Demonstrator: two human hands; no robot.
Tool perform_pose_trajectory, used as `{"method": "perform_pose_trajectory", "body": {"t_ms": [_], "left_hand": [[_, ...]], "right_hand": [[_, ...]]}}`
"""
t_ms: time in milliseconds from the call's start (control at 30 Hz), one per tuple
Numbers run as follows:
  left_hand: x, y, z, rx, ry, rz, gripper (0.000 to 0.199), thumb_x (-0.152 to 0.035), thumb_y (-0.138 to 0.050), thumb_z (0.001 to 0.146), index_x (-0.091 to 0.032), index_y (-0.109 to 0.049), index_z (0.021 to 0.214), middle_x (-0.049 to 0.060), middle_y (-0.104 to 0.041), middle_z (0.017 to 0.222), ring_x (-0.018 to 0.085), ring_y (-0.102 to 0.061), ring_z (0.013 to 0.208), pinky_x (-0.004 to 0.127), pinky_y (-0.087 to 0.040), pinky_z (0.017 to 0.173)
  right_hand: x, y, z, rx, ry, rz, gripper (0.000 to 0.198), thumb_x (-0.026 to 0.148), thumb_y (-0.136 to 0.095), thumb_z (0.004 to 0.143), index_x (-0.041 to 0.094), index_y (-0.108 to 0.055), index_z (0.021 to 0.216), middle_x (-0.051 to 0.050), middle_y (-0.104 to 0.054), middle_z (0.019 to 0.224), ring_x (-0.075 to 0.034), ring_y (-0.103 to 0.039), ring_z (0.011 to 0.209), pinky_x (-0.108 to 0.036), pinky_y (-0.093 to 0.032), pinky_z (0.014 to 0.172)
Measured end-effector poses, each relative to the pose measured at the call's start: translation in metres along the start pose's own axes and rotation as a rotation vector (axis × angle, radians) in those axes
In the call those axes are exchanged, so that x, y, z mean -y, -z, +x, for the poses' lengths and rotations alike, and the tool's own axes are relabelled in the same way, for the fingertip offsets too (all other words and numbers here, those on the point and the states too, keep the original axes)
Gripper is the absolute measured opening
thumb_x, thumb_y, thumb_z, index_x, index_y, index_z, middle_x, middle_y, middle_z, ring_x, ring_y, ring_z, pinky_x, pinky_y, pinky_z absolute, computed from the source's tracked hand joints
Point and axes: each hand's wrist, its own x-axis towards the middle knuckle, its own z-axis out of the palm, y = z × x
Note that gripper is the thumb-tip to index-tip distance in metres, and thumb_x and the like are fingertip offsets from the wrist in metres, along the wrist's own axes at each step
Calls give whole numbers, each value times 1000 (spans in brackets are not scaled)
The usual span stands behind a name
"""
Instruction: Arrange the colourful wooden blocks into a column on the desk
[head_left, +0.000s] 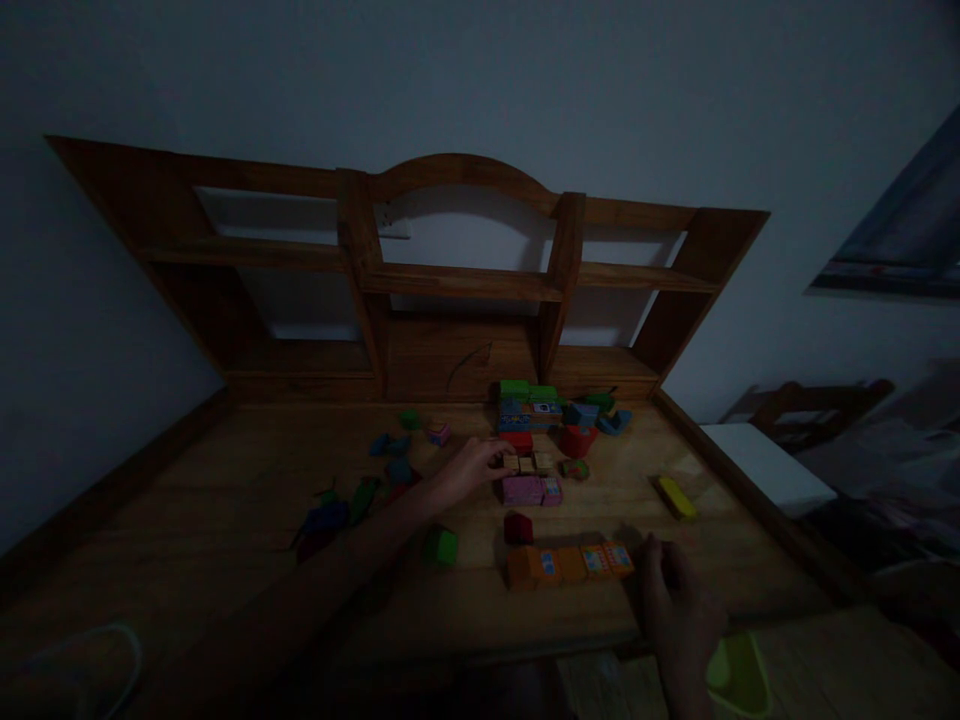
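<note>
Nearest the camera, the right hand (pixel 679 610) rests at the near edge of the tabletop (pixel 225 480), its fingers curled loosely just beside the right end of an orange row of blocks (pixel 570 563); in the dim light I cannot tell whether its grip touches the last block or has hold of anything. Farther in, the left hand (pixel 472 468) reaches across the wood, fingertips pinched on a small tan block (pixel 512 462) that stands first in a short line of similar pieces. Just below that line lie a pink block (pixel 522 490) and a smaller pink one beside it. A dark red block (pixel 517 527) sits between the pink one and the orange row. A green block (pixel 442 546) lies close under the left forearm. Behind the tan pieces stands a stacked cluster of green, blue and red blocks (pixel 551 410). A yellow block (pixel 676 497) lies apart to the right. Blue and green pieces are scattered to the left, and a wooden shelf unit (pixel 457 280) rises at the back.
</note>
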Motion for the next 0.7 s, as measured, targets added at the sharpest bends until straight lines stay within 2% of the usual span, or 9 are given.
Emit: {"method": "perform_pose_trajectory", "body": {"t_ms": [100,200,333,433,533,600,700], "left_hand": [[4,-1,1,-11,-3,-33,29,-33,-72,87,-21,-71,113,9,-73,116,22,-68,102,35,-54,91],[3,3,3,-11,16,-79,28,-36,-73,86,-18,-71,108,9,-75,108,22,-71,95,34,-56,86],[-12,23,0,2,47,-104,28,-39,-70,88,-17,-71,104,8,-76,100,20,-73,91,31,-58,81],[-27,51,-7,-29,34,-49,28,-43,-63,93,-20,-72,106,4,-76,104,19,-72,95,30,-56,85],[-32,85,-19,-121,34,62,26,-45,-58,95,-26,-74,101,0,-76,100,18,-70,92,30,-53,84],[-26,110,-32,-190,55,124,29,-48,-56,96,-27,-75,98,-1,-76,96,18,-70,89,30,-52,82],[1,147,-55,-334,127,188,32,-53,-56,94,-28,-75,101,0,-76,102,21,-70,94,32,-51,85]], "right_hand": [[-4,-2,1,22,-21,6,48,59,-43,95,23,-74,99,-9,-75,80,-24,-64,66,-28,-33,57],[-3,0,1,20,-4,11,46,58,-44,94,22,-73,94,-9,-74,77,-24,-63,64,-28,-33,56],[3,4,-1,15,-19,6,44,57,-43,95,23,-71,90,-9,-74,78,-24,-64,66,-28,-33,57],[6,6,-3,22,-19,-11,47,59,-40,97,24,-71,90,-9,-74,79,-25,-64,69,-28,-32,57],[5,4,-4,2,-5,-35,49,60,-39,97,23,-71,94,-10,-74,79,-25,-63,67,-29,-31,56],[3,3,-4,9,5,-25,50,61,-39,97,23,-71,96,-10,-74,79,-25,-62,65,-29,-31,56],[0,1,-2,2,-10,-19,50,60,-40,96,23,-72,95,-10,-73,75,-25,-62,63,-29,-32,56]]}}
